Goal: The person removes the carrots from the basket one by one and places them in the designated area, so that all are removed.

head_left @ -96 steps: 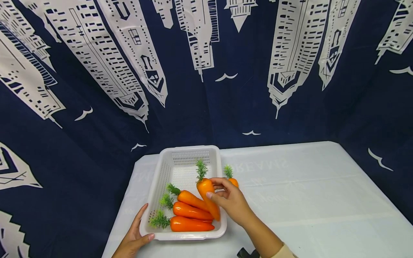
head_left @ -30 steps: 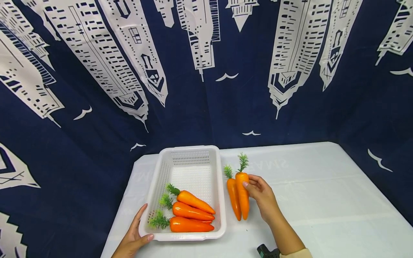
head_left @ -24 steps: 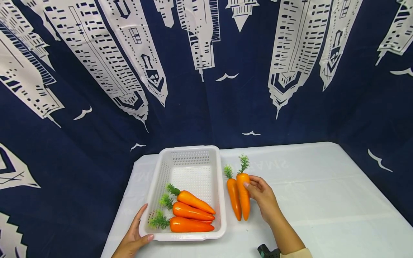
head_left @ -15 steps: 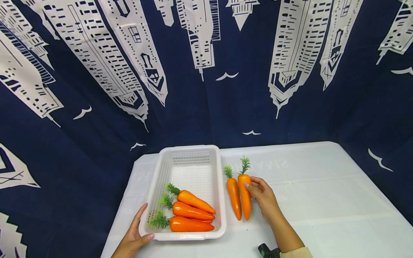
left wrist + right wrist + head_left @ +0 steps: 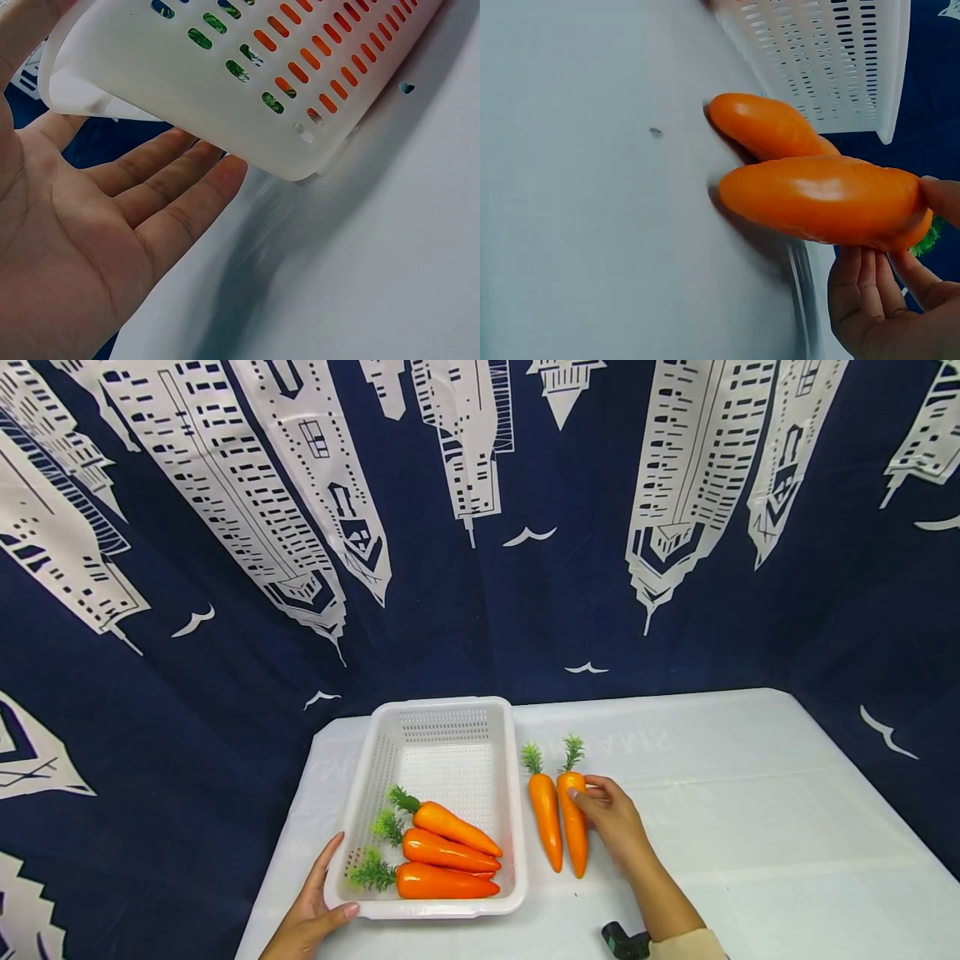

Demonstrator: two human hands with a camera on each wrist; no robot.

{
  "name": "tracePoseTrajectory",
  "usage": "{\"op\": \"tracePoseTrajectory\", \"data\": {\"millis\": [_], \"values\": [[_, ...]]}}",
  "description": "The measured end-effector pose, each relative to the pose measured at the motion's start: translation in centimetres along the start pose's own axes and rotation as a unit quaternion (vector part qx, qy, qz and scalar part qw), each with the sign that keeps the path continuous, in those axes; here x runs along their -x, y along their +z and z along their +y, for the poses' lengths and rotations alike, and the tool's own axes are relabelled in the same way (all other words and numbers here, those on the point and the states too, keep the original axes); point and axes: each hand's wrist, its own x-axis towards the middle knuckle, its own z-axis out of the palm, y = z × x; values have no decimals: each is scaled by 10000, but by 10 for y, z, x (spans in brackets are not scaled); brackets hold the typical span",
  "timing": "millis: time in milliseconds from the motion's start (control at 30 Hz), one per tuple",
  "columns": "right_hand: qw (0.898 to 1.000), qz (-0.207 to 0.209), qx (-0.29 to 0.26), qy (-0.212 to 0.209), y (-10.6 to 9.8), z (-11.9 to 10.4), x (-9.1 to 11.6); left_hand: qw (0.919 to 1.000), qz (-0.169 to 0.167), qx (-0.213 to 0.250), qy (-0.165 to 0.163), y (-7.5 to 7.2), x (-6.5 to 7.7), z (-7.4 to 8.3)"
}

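A table (image 5: pixel 735 810) is covered in a smooth white cloth on which faint, reversed lettering is seen. Behind it and to both sides, the space is closed off by a navy fabric backdrop (image 5: pixel 480 635) printed with white upside-down skyscrapers and small birds. At the left end of the table, a white perforated plastic basket (image 5: pixel 450 768) is set lengthwise. In its near half, at least three glossy carrots (image 5: pixel 447 850) with leafy green tops are laid side by side, their tops turned left.

By the basket's near left corner, the left hand (image 5: pixel 306 910) is spread, its forefinger stretched along the side and its thumb laid on the near rim; in its wrist view, the other fingers are seen extended against the basket. Just right of the basket, a loose orange carrot (image 5: pixel 545 822) is laid on the cloth. Beside it, nearly parallel, a second orange carrot (image 5: pixel 573 827) is pinched near its top between the thumb and fingers of the right hand (image 5: pixel 615 818). Whether its tip is rested on the cloth cannot be told. The right forearm is angled in from the near edge, with a cream sleeve (image 5: pixel 688 946) and a black device (image 5: pixel 626 942) at the wrist.
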Motion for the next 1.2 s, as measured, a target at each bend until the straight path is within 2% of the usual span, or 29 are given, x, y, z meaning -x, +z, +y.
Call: {"op": "tracePoseTrajectory", "data": {"millis": [400,833,1200], "values": [[9964,124,818,168,0,6,-11,9999,-62,103,19,1,0,0],[9889,165,1476,77,-1,11,-18,9999,-14,115,-26,1,0,1],[9893,121,1444,144,1,13,-19,10000,-1,60,-29,1,0,0]]}}
